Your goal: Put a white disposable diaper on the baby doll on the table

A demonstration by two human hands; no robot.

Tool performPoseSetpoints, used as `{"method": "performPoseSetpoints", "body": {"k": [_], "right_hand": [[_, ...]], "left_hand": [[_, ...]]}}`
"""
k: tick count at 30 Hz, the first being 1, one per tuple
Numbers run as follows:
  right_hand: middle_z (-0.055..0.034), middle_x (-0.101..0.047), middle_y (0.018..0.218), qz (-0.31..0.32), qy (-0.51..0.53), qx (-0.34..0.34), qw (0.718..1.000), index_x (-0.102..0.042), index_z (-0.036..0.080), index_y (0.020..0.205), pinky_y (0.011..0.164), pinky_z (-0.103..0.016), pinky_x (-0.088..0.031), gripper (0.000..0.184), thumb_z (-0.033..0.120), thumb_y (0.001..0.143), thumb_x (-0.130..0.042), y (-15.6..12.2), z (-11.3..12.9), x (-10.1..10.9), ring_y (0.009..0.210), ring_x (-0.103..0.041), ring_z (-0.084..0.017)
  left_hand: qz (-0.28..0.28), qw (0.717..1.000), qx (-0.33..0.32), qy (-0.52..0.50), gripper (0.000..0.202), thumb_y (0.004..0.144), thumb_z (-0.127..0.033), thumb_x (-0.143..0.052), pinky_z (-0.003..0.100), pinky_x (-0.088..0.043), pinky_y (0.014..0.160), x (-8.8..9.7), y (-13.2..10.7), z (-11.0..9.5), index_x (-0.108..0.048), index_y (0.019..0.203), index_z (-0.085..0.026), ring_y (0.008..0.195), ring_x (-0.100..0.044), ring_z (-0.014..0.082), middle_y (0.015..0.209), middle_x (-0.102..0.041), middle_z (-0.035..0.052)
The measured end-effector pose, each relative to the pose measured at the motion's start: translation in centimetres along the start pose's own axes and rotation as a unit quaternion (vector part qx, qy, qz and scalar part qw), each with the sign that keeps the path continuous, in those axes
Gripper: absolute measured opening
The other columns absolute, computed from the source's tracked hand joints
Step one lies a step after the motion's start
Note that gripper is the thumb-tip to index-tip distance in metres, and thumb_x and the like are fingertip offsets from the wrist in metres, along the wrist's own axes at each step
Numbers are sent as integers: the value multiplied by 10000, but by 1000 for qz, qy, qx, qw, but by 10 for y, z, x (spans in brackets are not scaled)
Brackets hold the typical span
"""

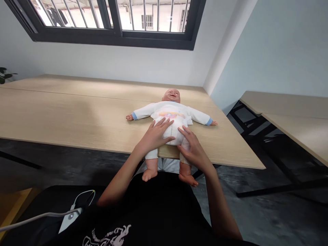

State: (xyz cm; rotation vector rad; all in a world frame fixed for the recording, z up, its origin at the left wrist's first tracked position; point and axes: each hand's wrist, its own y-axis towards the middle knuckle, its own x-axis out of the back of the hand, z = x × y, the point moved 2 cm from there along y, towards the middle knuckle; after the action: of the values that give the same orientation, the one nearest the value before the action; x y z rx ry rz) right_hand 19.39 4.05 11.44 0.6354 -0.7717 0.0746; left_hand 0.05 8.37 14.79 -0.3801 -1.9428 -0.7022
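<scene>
A baby doll (172, 96) lies on its back on the wooden table, its head toward the wall and both arms spread. It wears a white top (146, 111) with blue cuffs, and a white diaper (171, 131) with a coloured print at the waist. Its lower legs hang over the table's front edge toward me. My left hand (156, 135) rests with fingers spread on the left side of the diaper. On the right side, my right hand (191, 147) lies over the diaper and the top of the leg, fingers apart. Neither hand grips anything.
The light wooden table (64, 112) stretches left along the wall below a barred window (112, 37). A second table (294, 116) stands at the right, across a gap. A white power strip (71, 218) with cables lies on a black surface at lower left.
</scene>
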Motion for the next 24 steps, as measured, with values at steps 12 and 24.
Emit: {"method": "performPoseSetpoints", "body": {"k": [12,24], "right_hand": [[-137,-612,1271,-70,-156,-97,981,-619,211,956,1054,-559,-405,165,218,813,-538,-11,9,16,1252,-511,-360],[-155,-527,1437,-43,-43,-39,997,-707,191,824,1111,-586,-376,242,396,898,-603,-5,-6,6,1345,-458,-367]], "left_hand": [[-127,972,142,-137,257,761,-76,-740,476,-391,1135,9,-48,15,-570,910,-198,1358,-462,293,1356,-502,112],[-97,967,123,-198,68,814,-171,-758,510,-319,1206,1,-43,15,-693,830,-176,1450,-399,317,1511,-461,142]]}}
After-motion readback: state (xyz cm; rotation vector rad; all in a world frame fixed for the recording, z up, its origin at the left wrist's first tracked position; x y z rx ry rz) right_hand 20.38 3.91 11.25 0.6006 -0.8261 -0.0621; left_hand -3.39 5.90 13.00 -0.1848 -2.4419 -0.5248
